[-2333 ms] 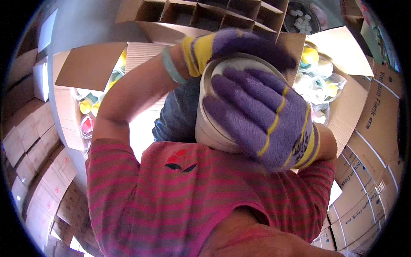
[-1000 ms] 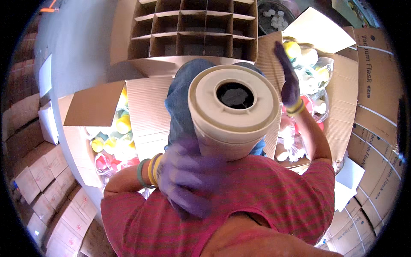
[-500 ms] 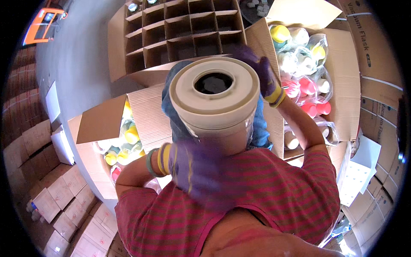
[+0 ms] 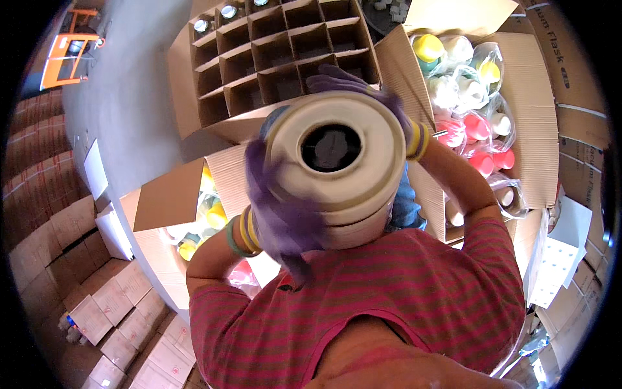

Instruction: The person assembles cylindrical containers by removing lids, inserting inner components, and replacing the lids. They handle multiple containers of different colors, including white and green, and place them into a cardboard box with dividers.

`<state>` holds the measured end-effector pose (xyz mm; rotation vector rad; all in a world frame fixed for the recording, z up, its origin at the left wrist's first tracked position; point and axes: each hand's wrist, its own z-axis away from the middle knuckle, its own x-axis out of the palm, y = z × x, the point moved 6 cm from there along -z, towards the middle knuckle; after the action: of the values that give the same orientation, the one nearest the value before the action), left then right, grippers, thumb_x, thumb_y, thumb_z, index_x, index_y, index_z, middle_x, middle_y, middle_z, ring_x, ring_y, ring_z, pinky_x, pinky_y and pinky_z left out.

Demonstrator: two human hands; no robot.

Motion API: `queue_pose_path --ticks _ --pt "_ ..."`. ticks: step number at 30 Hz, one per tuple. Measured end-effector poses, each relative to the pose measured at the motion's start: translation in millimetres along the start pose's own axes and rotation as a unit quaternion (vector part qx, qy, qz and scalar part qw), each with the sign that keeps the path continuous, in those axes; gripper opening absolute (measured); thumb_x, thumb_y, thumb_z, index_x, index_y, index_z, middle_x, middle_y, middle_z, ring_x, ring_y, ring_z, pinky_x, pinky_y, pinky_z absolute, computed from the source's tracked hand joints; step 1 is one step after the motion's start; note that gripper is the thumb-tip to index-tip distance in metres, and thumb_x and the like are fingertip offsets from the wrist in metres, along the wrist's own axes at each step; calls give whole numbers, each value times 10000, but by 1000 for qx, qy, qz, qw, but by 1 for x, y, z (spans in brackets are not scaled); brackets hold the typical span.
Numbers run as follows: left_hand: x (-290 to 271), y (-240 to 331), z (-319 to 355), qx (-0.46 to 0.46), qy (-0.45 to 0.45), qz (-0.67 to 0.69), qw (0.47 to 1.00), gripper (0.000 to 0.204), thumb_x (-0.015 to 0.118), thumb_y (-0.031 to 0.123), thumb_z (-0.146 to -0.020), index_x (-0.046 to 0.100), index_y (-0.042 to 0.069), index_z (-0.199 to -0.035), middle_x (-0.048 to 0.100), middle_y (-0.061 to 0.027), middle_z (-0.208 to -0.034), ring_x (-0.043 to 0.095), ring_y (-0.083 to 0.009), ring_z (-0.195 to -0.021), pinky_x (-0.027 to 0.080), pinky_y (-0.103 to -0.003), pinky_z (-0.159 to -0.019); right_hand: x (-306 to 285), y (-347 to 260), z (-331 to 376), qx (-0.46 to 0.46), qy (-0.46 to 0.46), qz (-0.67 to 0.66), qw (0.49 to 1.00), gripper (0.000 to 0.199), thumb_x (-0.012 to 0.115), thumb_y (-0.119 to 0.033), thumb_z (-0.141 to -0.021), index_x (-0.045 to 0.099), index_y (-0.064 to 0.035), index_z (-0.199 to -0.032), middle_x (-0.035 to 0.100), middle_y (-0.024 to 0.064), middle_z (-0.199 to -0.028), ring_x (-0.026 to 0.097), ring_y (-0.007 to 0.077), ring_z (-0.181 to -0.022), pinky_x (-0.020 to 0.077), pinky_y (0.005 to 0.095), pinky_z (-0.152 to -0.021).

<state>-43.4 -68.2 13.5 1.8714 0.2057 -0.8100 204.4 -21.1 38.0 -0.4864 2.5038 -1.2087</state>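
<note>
A cream, round-sided container [image 4: 346, 236] stands upright in front of me, close to my body. Its wide stepped top has a dark round opening [image 4: 330, 148]. My left hand [image 4: 280, 207], in a purple glove with a yellow-striped cuff, lies against the near left side, fingers spread and blurred. On the far right of the rim is my right hand [image 4: 363, 87], gloved alike. Its fingers stretch out past the far edge, and the container hides part of the palm. Blue cloth [image 4: 405, 204] shows beside the container.
Ahead stands a divided carton [image 4: 214, 123] with a few bottles [image 4: 228, 11] in its far cells. An open carton [image 4: 531, 117] at right holds bagged yellow, white and pink flasks [image 4: 476, 126]; another carton [image 4: 168, 194] is at left. Stacked boxes [image 4: 123, 318] and an orange cart [image 4: 61, 61] lie farther left.
My left hand has come up from in front of my chest onto the container's left side. My right hand has stretched its fingers leftward along the far rim. The whole view has shifted slightly.
</note>
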Motion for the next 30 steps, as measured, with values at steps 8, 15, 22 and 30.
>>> queue_pose_path --ticks 8,15,22,30 --pt "-18 57 -139 174 -63 139 973 846 714 239 -767 306 -36 -1456 346 -252 -1474 376 -367 -1356 312 -445 -1106 -33 98 -46 358 194 -296 864 600 675 -324 -887 450 -102 -1396 518 126 -1376 543 237 -1223 446 394 -1030" --pt "-26 -18 -161 68 96 120 986 494 678 101 -865 473 60 -1313 564 -196 -1265 614 -302 -1110 543 -376 -909 -56 73 -111 238 117 299 916 612 489 -473 -928 489 -42 -1363 598 208 -1236 581 290 -1152 454 390 -967" --pt "-13 -54 -165 76 219 66 971 511 669 8 -832 529 188 -1290 571 -223 -1227 610 -388 -1078 544 -417 -869 -11 106 -101 60 -122 533 835 577 659 -352 -860 487 -113 -1356 568 150 -1296 626 284 -1080 533 412 -894" --pt "7 -112 -176 -112 224 344 905 487 664 32 -838 533 159 -1289 563 -189 -1225 604 -342 -1091 540 -371 -878 -9 145 -112 191 27 287 938 534 653 -300 -875 485 -89 -1336 629 209 -1154 663 372 -937 559 444 -758"
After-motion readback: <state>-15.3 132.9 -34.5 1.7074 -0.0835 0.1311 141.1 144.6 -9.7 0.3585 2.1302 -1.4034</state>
